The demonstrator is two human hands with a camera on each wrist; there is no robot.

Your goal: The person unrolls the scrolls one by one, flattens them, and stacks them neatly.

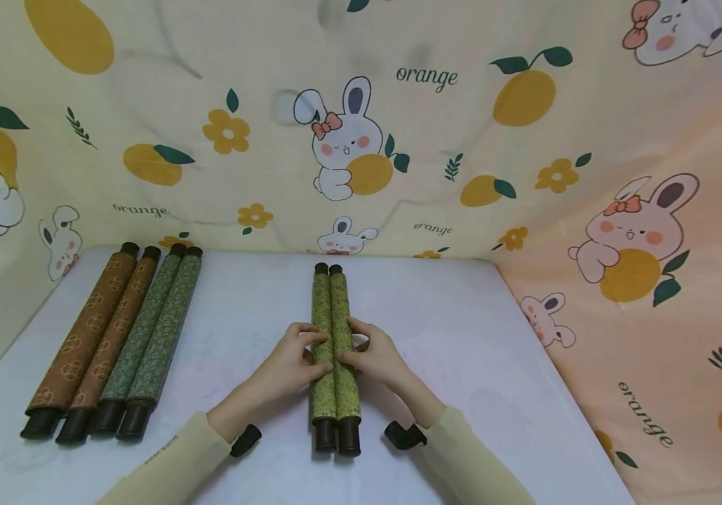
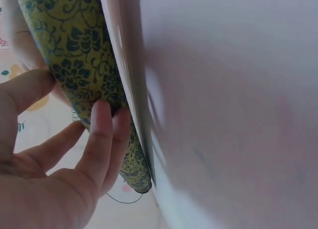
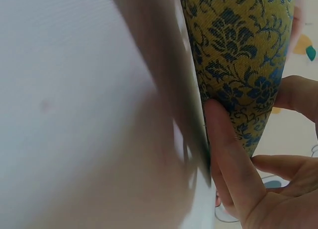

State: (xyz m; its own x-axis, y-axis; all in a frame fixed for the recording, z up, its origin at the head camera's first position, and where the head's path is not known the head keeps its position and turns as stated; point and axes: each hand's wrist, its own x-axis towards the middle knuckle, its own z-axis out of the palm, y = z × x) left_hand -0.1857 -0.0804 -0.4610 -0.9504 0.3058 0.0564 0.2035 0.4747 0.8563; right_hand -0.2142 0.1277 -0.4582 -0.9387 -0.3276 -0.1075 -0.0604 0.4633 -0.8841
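Observation:
Two yellow-green scrolls with dark floral patterning and black end knobs lie side by side, lengthwise, in the middle of the table. My left hand (image 1: 286, 361) holds the left scroll (image 1: 323, 389), thumb on top and fingers along its outer side. From the other side my right hand (image 1: 381, 356) holds the right scroll (image 1: 346, 393) the same way. In the left wrist view, fingertips (image 2: 101, 117) press against the patterned cloth (image 2: 79, 45) low near the tabletop. The right wrist view shows fingers (image 3: 226, 139) at the lower side of the roll (image 3: 233, 45).
At the left of the white table (image 1: 462, 337) lie two brown scrolls (image 1: 92, 326) and two dark green scrolls (image 1: 165, 330), side by side and slanted. A cream cloth (image 1: 259, 84) printed with rabbits and oranges hangs behind the table and along its sides.

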